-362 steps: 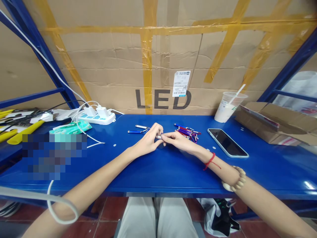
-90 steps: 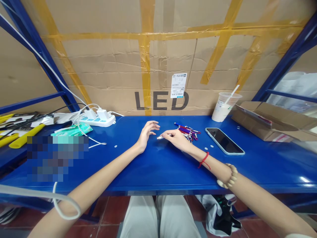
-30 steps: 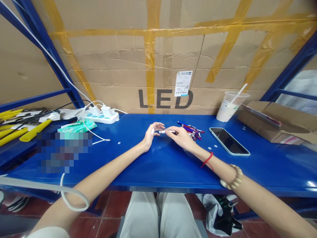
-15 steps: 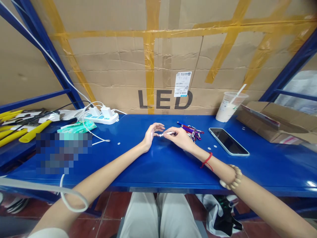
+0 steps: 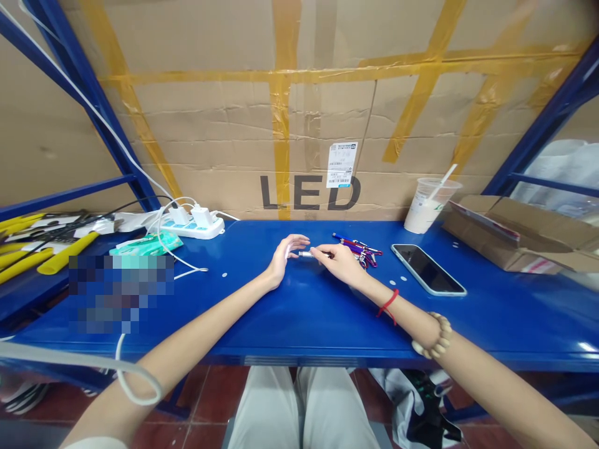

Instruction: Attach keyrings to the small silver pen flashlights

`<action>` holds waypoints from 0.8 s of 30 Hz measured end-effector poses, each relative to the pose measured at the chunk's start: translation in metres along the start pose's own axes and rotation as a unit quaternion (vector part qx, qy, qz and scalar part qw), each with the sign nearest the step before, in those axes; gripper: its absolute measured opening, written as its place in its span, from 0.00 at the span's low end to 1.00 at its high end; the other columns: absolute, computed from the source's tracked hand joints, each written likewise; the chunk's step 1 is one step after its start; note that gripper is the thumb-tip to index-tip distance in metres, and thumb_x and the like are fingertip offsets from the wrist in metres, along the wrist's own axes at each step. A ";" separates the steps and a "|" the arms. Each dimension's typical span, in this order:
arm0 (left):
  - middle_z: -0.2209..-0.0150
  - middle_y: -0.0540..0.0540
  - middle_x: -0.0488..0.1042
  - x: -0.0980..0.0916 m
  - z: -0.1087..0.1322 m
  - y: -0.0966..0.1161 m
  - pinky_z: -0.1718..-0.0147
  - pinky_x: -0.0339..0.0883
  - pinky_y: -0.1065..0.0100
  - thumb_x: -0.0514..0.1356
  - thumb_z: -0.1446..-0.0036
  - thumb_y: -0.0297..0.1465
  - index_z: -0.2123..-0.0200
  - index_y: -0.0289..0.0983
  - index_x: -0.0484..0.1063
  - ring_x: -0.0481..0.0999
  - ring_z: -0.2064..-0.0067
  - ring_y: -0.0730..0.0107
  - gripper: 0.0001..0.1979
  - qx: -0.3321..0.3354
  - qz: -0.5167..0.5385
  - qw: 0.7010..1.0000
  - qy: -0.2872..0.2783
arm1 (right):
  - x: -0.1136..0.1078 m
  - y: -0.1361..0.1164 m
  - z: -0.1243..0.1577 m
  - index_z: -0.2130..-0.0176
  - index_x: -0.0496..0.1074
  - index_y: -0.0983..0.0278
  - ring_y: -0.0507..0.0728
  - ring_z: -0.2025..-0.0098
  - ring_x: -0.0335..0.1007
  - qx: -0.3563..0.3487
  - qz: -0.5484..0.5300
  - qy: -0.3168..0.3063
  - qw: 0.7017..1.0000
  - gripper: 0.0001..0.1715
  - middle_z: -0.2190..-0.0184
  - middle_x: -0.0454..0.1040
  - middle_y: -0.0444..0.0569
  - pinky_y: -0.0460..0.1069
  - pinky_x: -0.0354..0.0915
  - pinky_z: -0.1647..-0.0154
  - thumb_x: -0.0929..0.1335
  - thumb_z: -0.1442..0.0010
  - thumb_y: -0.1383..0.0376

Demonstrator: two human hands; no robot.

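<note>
My right hand pinches a small silver flashlight, a slim metal cylinder that points left at my other palm. Part of it is hidden behind my fingers. Facing it, my left hand is open and upright, fingers stretched out to the right and slightly curved. A pale patch shows on its palm. Just beyond my right hand lies a pile of slim metallic sticks with clips, in red, blue and purple.
Right of my hands lie a phone, a drink cup with straw and an open cardboard box. A power strip, a green packet and yellow-handled items are at left. A large carton stands behind.
More of the flashlight's silver end now shows beyond my right fingers, close to my left hand. My left hand keeps nearly the same pose. The view has shifted slightly.
</note>
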State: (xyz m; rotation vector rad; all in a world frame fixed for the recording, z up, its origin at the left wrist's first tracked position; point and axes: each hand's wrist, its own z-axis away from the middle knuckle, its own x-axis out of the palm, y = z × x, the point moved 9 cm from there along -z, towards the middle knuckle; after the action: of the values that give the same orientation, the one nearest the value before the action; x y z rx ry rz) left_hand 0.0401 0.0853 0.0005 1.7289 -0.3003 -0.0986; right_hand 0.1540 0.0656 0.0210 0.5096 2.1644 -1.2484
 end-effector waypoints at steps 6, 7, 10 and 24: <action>0.54 0.42 0.74 -0.002 0.000 -0.001 0.56 0.59 0.62 0.43 0.42 0.39 0.62 0.37 0.71 0.68 0.48 0.58 0.20 0.007 -0.002 1.000 0.000 | -0.001 -0.007 0.003 0.67 0.77 0.65 0.54 0.69 0.72 -0.021 -0.032 0.008 0.999 0.14 0.67 0.78 0.49 0.47 0.63 0.68 0.67 0.46 0.57; 0.54 0.42 0.74 -0.002 0.000 -0.001 0.55 0.59 0.62 0.43 0.42 0.39 0.62 0.37 0.71 0.68 0.48 0.58 0.20 0.006 -0.002 1.000 0.000 | 0.000 -0.007 0.003 0.67 0.77 0.65 0.54 0.69 0.72 -0.020 -0.032 0.003 0.999 0.14 0.68 0.78 0.49 0.47 0.63 0.68 0.68 0.46 0.57; 0.54 0.42 0.74 -0.001 0.000 -0.003 0.55 0.59 0.62 0.43 0.42 0.40 0.63 0.37 0.71 0.68 0.48 0.58 0.20 0.004 -0.001 1.000 -0.004 | 0.000 -0.007 0.003 0.69 0.77 0.65 0.54 0.70 0.71 -0.014 -0.032 0.002 0.999 0.15 0.70 0.78 0.49 0.47 0.63 0.69 0.68 0.47 0.56; 0.56 0.43 0.74 0.001 0.000 -0.005 0.58 0.60 0.65 0.43 0.43 0.39 0.65 0.37 0.71 0.69 0.50 0.60 0.20 -0.009 0.005 1.000 0.005 | -0.006 -0.003 0.003 0.68 0.76 0.65 0.54 0.72 0.70 -0.006 -0.032 0.034 0.999 0.18 0.73 0.77 0.48 0.47 0.62 0.72 0.66 0.45 0.54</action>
State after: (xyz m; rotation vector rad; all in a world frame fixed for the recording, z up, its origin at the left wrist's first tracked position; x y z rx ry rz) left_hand 0.0416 0.0855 -0.0041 1.7101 -0.3002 -0.0854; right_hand 0.1578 0.0612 0.0260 0.4875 2.2587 -1.2681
